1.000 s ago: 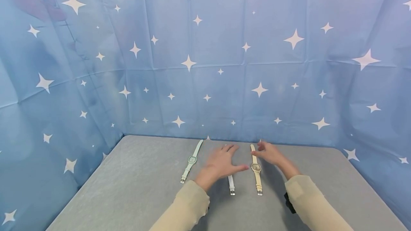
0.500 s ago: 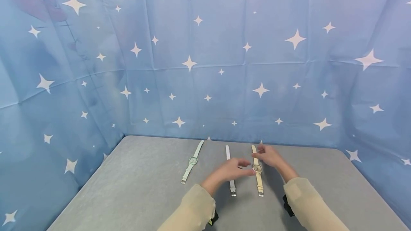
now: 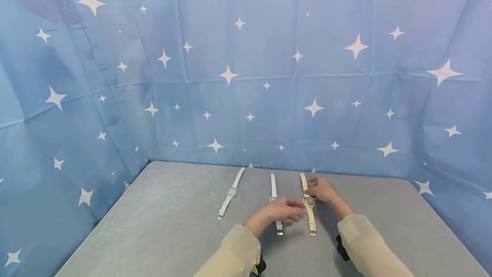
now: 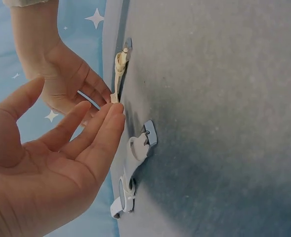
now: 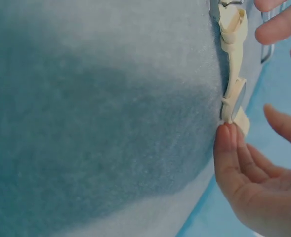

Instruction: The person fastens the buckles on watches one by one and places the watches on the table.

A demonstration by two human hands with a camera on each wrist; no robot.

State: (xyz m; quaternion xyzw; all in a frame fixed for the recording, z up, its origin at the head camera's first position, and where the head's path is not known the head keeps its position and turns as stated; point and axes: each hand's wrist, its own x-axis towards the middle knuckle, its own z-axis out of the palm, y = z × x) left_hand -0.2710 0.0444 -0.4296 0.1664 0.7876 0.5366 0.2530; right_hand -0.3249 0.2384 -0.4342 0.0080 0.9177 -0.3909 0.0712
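A pale yellow wristwatch (image 3: 308, 201) lies lengthwise on the grey table. My right hand (image 3: 323, 189) is at its right side; in the right wrist view the fingertips (image 5: 226, 138) touch it near the case, with the thumb held apart. From the left, my left hand (image 3: 282, 209) reaches over a white wristwatch (image 3: 273, 183), partly hiding its middle. The left fingers (image 4: 98, 143) are loosely extended beside the yellow watch, and whether they touch it I cannot tell. Further left lies a mint green wristwatch (image 3: 231, 191), away from both hands.
The grey table (image 3: 161, 225) ends at the back against a blue curtain (image 3: 261, 97) printed with white stars. The curtain also runs along the left and right sides. Black straps with a device (image 3: 343, 249) sit at the wrists.
My left hand has come down and right from above the white watch, towards the yellow one, uncovering the white strap's far end. My right hand has shifted slightly nearer along the yellow watch.
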